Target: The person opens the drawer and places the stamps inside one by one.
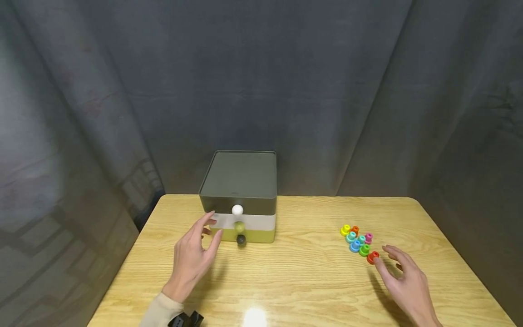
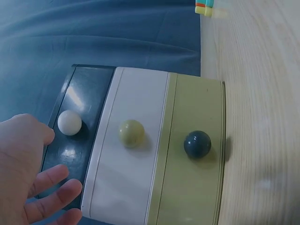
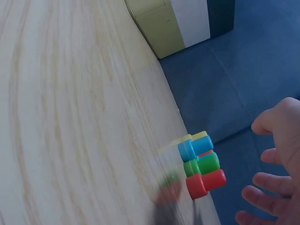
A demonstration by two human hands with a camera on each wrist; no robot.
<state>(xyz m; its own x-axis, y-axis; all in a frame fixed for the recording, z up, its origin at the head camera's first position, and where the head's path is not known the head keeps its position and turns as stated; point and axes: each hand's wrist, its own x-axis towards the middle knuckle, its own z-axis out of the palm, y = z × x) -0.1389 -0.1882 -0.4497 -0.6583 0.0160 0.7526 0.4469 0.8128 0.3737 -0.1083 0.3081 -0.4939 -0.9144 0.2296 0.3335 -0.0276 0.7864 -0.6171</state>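
A small chest of three drawers (image 1: 239, 175) stands toward the back of the table. Its dark top drawer has a white knob (image 2: 70, 123), its white middle drawer a yellow-green knob (image 2: 131, 133), its yellow-green bottom drawer a dark knob (image 2: 197, 144). All three drawers are closed. My left hand (image 1: 190, 256), fingers spread and holding nothing, hovers in front of the chest's left side. On the right lies a cluster of several colourful plastic pegs. My right hand (image 1: 408, 284) is right beside the red peg (image 3: 206, 183), its fingers loosely bent with nothing held.
The pale wooden table (image 1: 302, 281) ends at a back edge just behind the chest. Dark grey curtain (image 1: 261, 91) hangs behind it and along both sides. Green peg (image 1: 365, 250), blue peg (image 1: 355, 246) and yellow peg (image 1: 345, 230) lie beyond the red one.
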